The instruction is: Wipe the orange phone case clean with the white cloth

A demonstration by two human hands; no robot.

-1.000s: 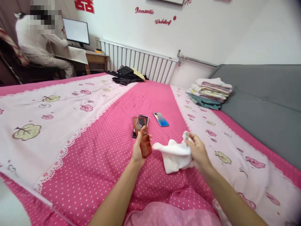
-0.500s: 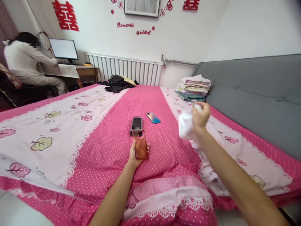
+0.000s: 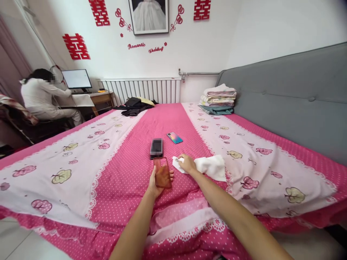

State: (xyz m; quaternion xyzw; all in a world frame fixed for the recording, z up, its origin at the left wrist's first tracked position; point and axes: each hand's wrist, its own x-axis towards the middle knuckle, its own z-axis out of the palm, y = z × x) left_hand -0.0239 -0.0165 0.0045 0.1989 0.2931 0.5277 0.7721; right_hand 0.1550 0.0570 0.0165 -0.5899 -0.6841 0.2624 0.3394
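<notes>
My left hand [image 3: 154, 182] is closed around a reddish translucent phone case [image 3: 162, 172], holding it just above the pink dotted bedspread [image 3: 127, 180]. My right hand [image 3: 186, 163] rests on a white cloth [image 3: 210, 167] that lies spread on the bed to the right of the case; its fingers curl over the cloth's left end. Just beyond the case lies a dark phone [image 3: 156, 148], and farther back a phone with an iridescent blue back [image 3: 174, 137].
A stack of folded linens [image 3: 219, 100] sits at the far right by the grey headboard [image 3: 284, 97]. Dark clothes [image 3: 135, 106] lie at the far edge near a radiator [image 3: 143, 90]. A person in white [image 3: 40, 99] sits at a desk with a monitor [image 3: 76, 79].
My right hand came down from the raised position at the right and laid the white cloth on the bed beside the case. My left hand kept hold of the case.
</notes>
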